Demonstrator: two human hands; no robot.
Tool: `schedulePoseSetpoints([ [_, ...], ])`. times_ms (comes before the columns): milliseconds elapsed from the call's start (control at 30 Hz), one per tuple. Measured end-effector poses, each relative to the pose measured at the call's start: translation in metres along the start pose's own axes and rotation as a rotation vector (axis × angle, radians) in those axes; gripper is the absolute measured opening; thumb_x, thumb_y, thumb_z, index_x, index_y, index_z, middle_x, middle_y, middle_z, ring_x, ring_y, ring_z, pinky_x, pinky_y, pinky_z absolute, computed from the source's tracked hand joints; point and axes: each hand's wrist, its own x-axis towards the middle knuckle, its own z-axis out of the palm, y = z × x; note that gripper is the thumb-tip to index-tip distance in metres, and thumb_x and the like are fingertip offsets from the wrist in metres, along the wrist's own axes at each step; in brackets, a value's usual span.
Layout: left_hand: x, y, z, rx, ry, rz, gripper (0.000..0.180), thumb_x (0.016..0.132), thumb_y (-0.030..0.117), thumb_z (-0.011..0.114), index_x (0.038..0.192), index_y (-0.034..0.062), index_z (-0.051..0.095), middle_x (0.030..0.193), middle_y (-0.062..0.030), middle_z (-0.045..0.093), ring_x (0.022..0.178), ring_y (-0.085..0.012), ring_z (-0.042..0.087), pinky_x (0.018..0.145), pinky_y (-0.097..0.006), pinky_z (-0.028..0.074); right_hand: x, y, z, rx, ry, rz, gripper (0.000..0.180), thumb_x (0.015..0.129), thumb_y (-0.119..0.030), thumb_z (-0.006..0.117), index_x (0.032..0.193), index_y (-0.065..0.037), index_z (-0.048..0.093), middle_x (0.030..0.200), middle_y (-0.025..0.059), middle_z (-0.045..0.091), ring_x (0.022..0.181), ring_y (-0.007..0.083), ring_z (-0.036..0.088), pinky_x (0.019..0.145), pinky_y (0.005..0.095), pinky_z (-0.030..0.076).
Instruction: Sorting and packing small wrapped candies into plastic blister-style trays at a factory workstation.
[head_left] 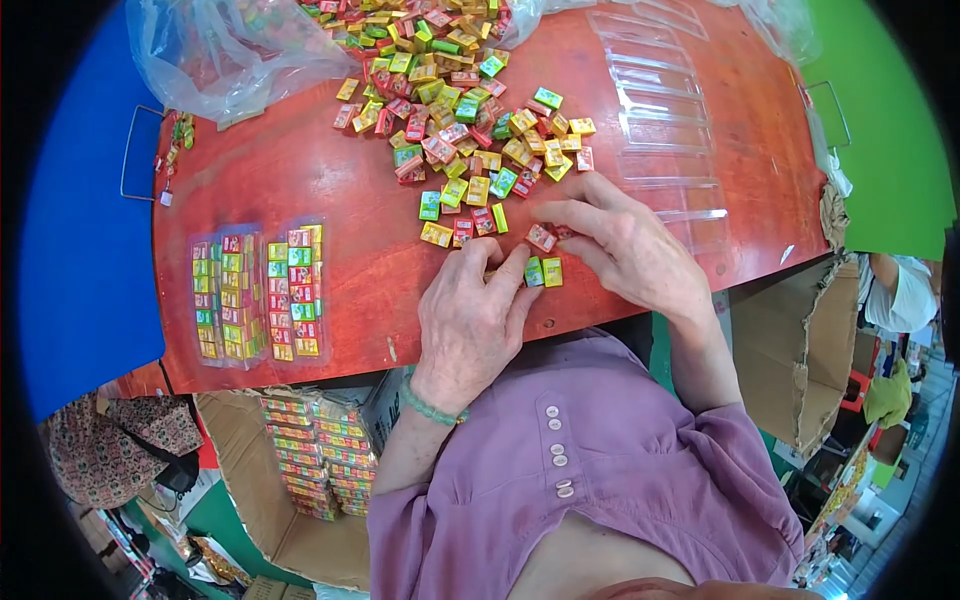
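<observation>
Small printed boxes in red, yellow and green lie in a loose heap [440,90] that spreads toward me on the red table. At its near end my left hand [465,305] is closed, with thumb and forefinger against a small green box [534,272]. A small yellow box [552,272] stands right beside the green one. My right hand [635,245] reaches in from the right, its thumb and fingers bent about a small red box [541,237]. Part of another red box shows under the right fingers. The fingers partly hide their contact with the boxes.
Clear plastic trays filled with boxes [295,290] lie at left; empty clear trays [665,120] lie at right. A plastic bag [235,50] sits at the far left. Cardboard cartons [235,470] stand below the table's near edge [400,372], one holding packed trays.
</observation>
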Motion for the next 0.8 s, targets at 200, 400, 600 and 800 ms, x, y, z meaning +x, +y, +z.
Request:
schedulePoseSetpoints([
  [200, 0.0, 0.001, 0.001, -0.005, 0.002, -0.009, 0.047, 0.077, 0.01, 0.083, 0.121, 0.0057, 0.07, 0.097, -0.0081, 0.057, 0.084, -0.0256, 0.062, 0.067, -0.04, 0.052, 0.008, 0.009, -0.006, 0.016, -0.096, -0.041, 0.034, 0.088, -0.002, 0.071, 0.122, -0.003, 0.069, 0.117, 0.0145, 0.062, 0.109, 0.0349, 0.065, 0.091, 0.0416, 0.055],
  [400, 0.002, 0.001, -0.001, 0.005, -0.019, -0.019, 0.047, 0.076, 0.01, 0.083, 0.122, 0.0067, 0.07, 0.096, -0.0078, 0.057, 0.084, -0.0259, 0.062, 0.068, -0.04, 0.052, 0.012, 0.007, -0.006, -0.034, -0.142, -0.055, 0.035, 0.087, -0.004, 0.073, 0.122, -0.004, 0.069, 0.118, 0.0138, 0.063, 0.108, 0.0338, 0.066, 0.09, 0.0417, 0.055],
  [600, 0.002, -0.003, -0.01, -0.078, -0.125, -0.054, 0.05, 0.077, 0.014, 0.084, 0.123, 0.001, 0.067, 0.111, -0.0119, 0.058, 0.101, -0.0309, 0.063, 0.081, -0.043, 0.056, 0.017, 0.011, -0.006, -0.047, -0.204, -0.069, 0.03, 0.09, -0.009, 0.073, 0.119, -0.003, 0.068, 0.115, 0.0134, 0.062, 0.102, 0.0344, 0.066, 0.087, 0.0423, 0.055],
  [800, 0.001, -0.01, -0.012, -0.1, -0.14, -0.01, 0.048, 0.078, 0.011, 0.082, 0.122, 0.0006, 0.066, 0.113, -0.013, 0.059, 0.101, -0.0319, 0.064, 0.08, -0.043, 0.057, -0.009, 0.004, -0.007, -0.125, -0.1, 0.015, 0.023, 0.092, -0.009, 0.07, 0.114, -0.002, 0.064, 0.107, 0.0161, 0.058, 0.097, 0.0389, 0.065, 0.082, 0.0456, 0.054],
])
